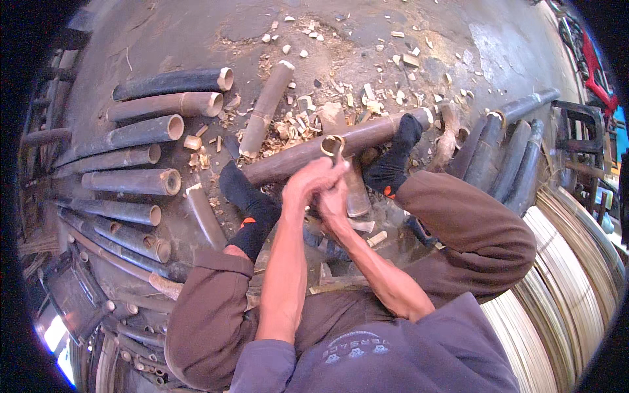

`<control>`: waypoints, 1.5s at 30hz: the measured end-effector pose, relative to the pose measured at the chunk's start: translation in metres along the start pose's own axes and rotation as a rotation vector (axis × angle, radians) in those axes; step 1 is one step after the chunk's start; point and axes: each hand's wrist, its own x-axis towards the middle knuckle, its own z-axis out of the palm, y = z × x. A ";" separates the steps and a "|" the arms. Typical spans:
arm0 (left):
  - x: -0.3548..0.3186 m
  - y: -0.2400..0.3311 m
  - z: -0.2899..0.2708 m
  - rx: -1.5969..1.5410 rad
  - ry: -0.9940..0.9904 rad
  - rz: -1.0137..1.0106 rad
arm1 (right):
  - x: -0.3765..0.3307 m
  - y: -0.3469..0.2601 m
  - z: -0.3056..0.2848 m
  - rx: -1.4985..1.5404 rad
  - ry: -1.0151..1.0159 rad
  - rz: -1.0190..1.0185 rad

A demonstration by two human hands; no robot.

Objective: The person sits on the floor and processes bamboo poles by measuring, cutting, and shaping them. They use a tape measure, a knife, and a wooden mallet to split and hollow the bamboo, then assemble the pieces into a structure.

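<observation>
My left hand (309, 178) and my right hand (333, 198) are close together in front of me, both with fingers closed. Just beyond them a pale ring-shaped end (324, 150) with a dark hollow sticks up, perhaps the mouth of a bamboo tube. Whether both hands grip this piece, I cannot tell, as the fingers hide it. Behind it a long brown bamboo pole (367, 135) lies slantwise across the floor. My left foot (252, 206) and right foot (396, 154), in black socks, are against the pole.
Several cut bamboo tubes (147, 134) lie in a row at left. More dark tubes (517, 157) lie at right, beside stacked pale strips (563, 262). One brown tube (266, 108) lies beyond the pole among scattered wood chips (301, 124). A dark chair-like frame (580, 124) stands far right.
</observation>
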 end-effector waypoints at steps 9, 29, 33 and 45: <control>0.026 0.046 0.081 -0.883 0.558 -0.116 | 0.074 -0.103 -0.102 -0.907 -0.680 -0.087; 0.037 0.053 0.077 -0.694 0.465 -0.272 | 0.078 -0.111 -0.108 -0.850 -0.690 0.006; 0.068 0.073 0.080 -1.573 0.740 -0.067 | 0.156 -0.150 -0.073 -1.508 -1.109 -0.056; -0.005 0.001 0.053 -0.280 0.464 -0.156 | 0.023 -0.021 -0.059 -0.315 -0.449 -0.182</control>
